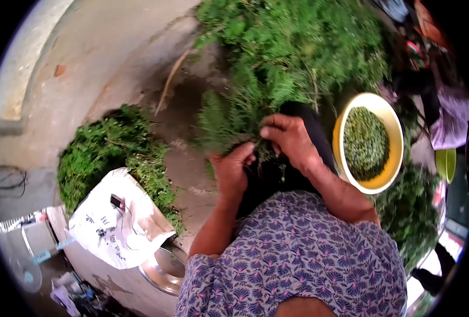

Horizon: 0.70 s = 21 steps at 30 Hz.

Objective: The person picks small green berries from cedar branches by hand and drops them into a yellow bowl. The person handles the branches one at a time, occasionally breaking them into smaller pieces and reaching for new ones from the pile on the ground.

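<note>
A leafy sprig (218, 122) was held above the lap, its stem pinched by both hands: left hand (232, 170) knuckles outward, right hand (291, 138) angled inward, forearms converging. Beyond, heaped foliage (303, 47) covered the floor (123, 63), well in from its pale left edge; right, a yellow bowl (379, 182).

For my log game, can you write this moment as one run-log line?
left hand: pinching leafy sprig | right hand: pinching it too | yellow bowl: green pieces inside | white sack: dark writing
</note>
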{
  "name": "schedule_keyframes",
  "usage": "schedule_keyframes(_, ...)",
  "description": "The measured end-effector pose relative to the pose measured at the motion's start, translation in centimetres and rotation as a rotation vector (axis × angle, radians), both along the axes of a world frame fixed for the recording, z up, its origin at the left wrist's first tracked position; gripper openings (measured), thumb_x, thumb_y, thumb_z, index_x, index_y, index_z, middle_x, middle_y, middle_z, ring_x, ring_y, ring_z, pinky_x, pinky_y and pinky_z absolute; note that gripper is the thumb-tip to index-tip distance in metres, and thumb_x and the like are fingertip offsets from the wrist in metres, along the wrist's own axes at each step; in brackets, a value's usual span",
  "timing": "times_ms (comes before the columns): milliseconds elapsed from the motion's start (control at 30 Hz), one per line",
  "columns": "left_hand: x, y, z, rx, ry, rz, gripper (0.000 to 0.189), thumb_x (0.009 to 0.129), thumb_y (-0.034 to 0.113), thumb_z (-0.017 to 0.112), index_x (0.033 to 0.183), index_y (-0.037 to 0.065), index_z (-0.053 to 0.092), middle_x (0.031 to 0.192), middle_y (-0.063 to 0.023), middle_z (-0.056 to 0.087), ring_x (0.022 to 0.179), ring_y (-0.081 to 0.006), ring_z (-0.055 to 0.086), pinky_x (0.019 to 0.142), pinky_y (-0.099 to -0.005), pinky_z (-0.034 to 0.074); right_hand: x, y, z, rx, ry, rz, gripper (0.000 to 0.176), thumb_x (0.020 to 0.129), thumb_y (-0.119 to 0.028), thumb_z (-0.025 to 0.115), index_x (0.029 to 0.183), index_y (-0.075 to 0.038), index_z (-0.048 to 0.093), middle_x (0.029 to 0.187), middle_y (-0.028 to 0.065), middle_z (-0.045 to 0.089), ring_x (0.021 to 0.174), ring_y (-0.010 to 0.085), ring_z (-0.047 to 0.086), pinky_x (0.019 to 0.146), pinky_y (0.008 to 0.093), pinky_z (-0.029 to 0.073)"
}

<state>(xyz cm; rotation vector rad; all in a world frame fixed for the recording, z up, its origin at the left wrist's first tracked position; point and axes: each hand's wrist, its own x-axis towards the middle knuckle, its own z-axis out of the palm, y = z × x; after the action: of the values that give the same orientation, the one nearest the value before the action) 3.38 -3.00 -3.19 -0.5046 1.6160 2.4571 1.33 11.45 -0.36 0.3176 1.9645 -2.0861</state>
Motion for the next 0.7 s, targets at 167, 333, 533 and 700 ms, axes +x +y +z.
schedule_keyframes(167, 0.4, -0.3, 1.6, 0.144, -0.099, 0.167, 0.019, 0.071, -0.003, 0.064, 0.088, 0.001, 0.059, 0.077, -0.0046, 0.061, 0.057, -0.0144, 0.055, 0.049, -0.0237, 0.044, -0.5, 3.6, 0.8, -0.493, -0.037, -0.295, 0.021, 0.085, -0.016, 0.057, 0.098, -0.002, 0.049, 0.079, 0.0079, 0.057, 0.06, 0.0111, 0.057, 0.05, 0.0212, 0.046)
schedule_keyframes(333, 2.7, -2.2, 1.1, 0.279, -0.235, 0.163, 0.02, 0.076, 0.003, 0.062, 0.095, 0.001, 0.058, 0.082, -0.006, 0.061, 0.069, -0.0164, 0.057, 0.064, -0.0273, 0.047, 3.0, 4.0, 1.9, -0.126, -0.182, 0.062, 0.014, 0.085, -0.015, 0.056, 0.085, -0.002, 0.053, 0.057, 0.0024, 0.05, 0.045, 0.0081, 0.044, 0.042, 0.0213, 0.034)
schedule_keyframes(533, 4.1, -3.5, 0.8, 0.235, -0.302, 0.189, 0.021, 0.078, 0.005, 0.061, 0.099, 0.001, 0.058, 0.089, -0.0079, 0.062, 0.075, -0.0176, 0.059, 0.069, -0.0286, 0.049, 4.7, 0.6, -0.4, -0.251, -0.319, 0.211, 0.017, 0.086, -0.018, 0.056, 0.081, -0.001, 0.054, 0.052, -0.0021, 0.04, 0.042, 0.0044, 0.035, 0.037, 0.0207, 0.026)
schedule_keyframes(700, 3.9, -3.9, 0.0, 0.316, -0.279, 0.15, 0.024, 0.081, 0.007, 0.058, 0.104, 0.0, 0.056, 0.093, -0.0089, 0.061, 0.08, -0.0187, 0.059, 0.074, -0.0295, 0.048, 3.7, -2.1, 0.3, -0.413, -0.25, 0.157, 0.015, 0.083, -0.013, 0.06, 0.075, -0.002, 0.054, 0.053, -0.0029, 0.04, 0.043, 0.0044, 0.037, 0.037, 0.0212, 0.028)
